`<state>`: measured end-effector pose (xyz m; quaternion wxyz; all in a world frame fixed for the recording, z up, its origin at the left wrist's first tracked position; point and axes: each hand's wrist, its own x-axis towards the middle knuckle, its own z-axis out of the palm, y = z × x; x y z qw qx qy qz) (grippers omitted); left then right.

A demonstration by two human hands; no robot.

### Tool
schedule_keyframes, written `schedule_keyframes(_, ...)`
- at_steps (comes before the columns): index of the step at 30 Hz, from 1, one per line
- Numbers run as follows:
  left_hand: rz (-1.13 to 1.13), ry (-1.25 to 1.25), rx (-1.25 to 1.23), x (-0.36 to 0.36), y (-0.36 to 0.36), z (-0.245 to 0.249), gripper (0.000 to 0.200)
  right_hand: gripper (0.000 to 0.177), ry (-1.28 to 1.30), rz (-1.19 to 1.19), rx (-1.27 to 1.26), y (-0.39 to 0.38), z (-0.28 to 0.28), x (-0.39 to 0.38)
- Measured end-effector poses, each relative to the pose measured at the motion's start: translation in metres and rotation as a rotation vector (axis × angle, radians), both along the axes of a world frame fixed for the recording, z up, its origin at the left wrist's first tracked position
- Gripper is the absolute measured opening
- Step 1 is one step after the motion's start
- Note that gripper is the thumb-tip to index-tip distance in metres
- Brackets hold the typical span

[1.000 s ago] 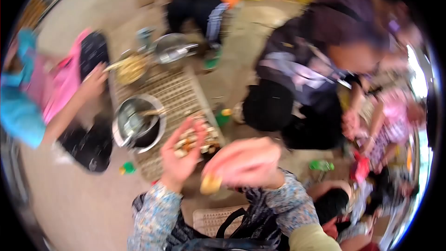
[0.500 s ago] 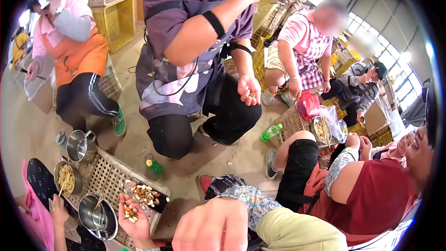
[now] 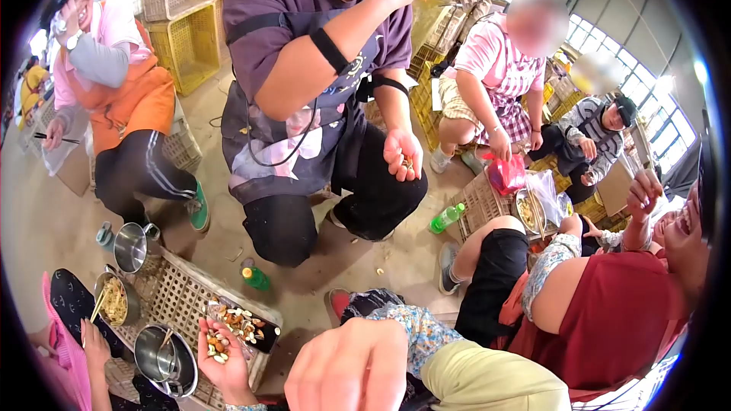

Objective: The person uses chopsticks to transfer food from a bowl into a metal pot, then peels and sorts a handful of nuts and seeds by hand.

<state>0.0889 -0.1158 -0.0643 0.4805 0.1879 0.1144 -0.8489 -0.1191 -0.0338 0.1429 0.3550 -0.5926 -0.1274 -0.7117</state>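
Note:
My left hand [image 3: 225, 358] is palm up at the lower left with several nuts [image 3: 218, 344] in its cupped palm. Just beyond it, a pile of mixed nuts [image 3: 245, 325] lies on a dark tray or package on an upturned plastic crate [image 3: 171, 286]. My right hand [image 3: 349, 369] is large and near the camera at the bottom centre, its back towards me and its fingers curled closed. What that hand holds, if anything, is hidden. A steel pot [image 3: 165, 360] stands left of my left hand.
A bowl of noodles [image 3: 116, 301] and another steel pot [image 3: 130, 248] are at the left. A green bottle [image 3: 255, 278] stands behind the crate; another bottle [image 3: 447, 218] is farther right. Several people sit or squat around, one with a hand at the mouth.
The view has shifted slightly. At the right, a person's hand has risen near the face. At the back, another person's hand has dropped from the face. My hands look nearly unchanged.

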Motion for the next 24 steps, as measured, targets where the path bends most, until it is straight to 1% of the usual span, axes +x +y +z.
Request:
schedule_keyframes(2, 0.019, -0.062, -0.014, -0.001, 0.0, 0.003, 0.028, 0.014, -0.019, 0.008, -0.01, 0.0, 0.001, 0.002)
schedule_keyframes(3, 0.018, -0.042, -0.032, -0.002, 0.0, 0.003, 0.028, 0.013, -0.113, 0.03, -0.025, 0.0, 0.001, 0.007)
schedule_keyframes(4, 0.026, -0.03, -0.002, -0.002, -0.002, 0.003, 0.028, 0.012, -0.215, 0.07, -0.034, -0.002, 0.0, 0.013)
schedule_keyframes(5, 0.059, -0.025, 0.037, -0.003, -0.002, 0.006, 0.029, 0.009, -0.262, 0.093, -0.089, -0.008, -0.005, 0.021)
schedule_keyframes(7, 0.06, -0.066, 0.007, -0.01, -0.003, 0.022, 0.029, 0.013, -0.028, 0.186, 0.168, -0.003, -0.019, 0.009)
schedule_keyframes(8, 0.072, 0.007, -0.005, -0.011, -0.002, 0.023, 0.031, 0.006, 0.023, 0.086, 0.297, -0.008, -0.037, 0.011)
schedule_keyframes(9, 0.074, 0.091, -0.04, -0.009, -0.003, 0.02, 0.035, 0.006, 0.092, -0.008, 0.415, -0.018, -0.051, 0.016)
schedule_keyframes(11, 0.066, -0.301, -0.49, -0.012, 0.002, 0.022, 0.04, 0.003, 0.447, -0.331, 0.967, -0.042, -0.044, 0.028)
schedule_keyframes(13, 0.074, 0.217, -0.144, -0.01, -0.004, 0.023, 0.043, 0.014, 0.634, -0.49, 0.903, -0.072, -0.082, 0.03)
schedule_keyframes(16, 0.056, 0.236, -0.214, -0.009, -0.004, 0.029, 0.047, 0.016, 0.911, -0.586, 0.808, -0.083, -0.106, 0.033)
schedule_keyframes(17, 0.035, 0.262, -0.251, -0.007, -0.005, 0.028, 0.048, 0.016, 0.911, -0.574, 0.804, -0.085, -0.113, 0.035)
schedule_keyframes(19, 0.036, 0.168, -0.288, -0.007, -0.006, 0.031, 0.048, 0.016, 1.008, -0.608, 0.782, -0.087, -0.125, 0.041)
schedule_keyframes(22, 0.04, 0.133, -0.311, -0.003, -0.006, 0.033, 0.049, 0.017, 1.029, -0.615, 0.768, -0.088, -0.131, 0.049)
schedule_keyframes(24, 0.048, 0.153, -0.311, 0.0, -0.006, 0.034, 0.049, 0.017, 1.065, -0.625, 0.756, -0.089, -0.135, 0.051)
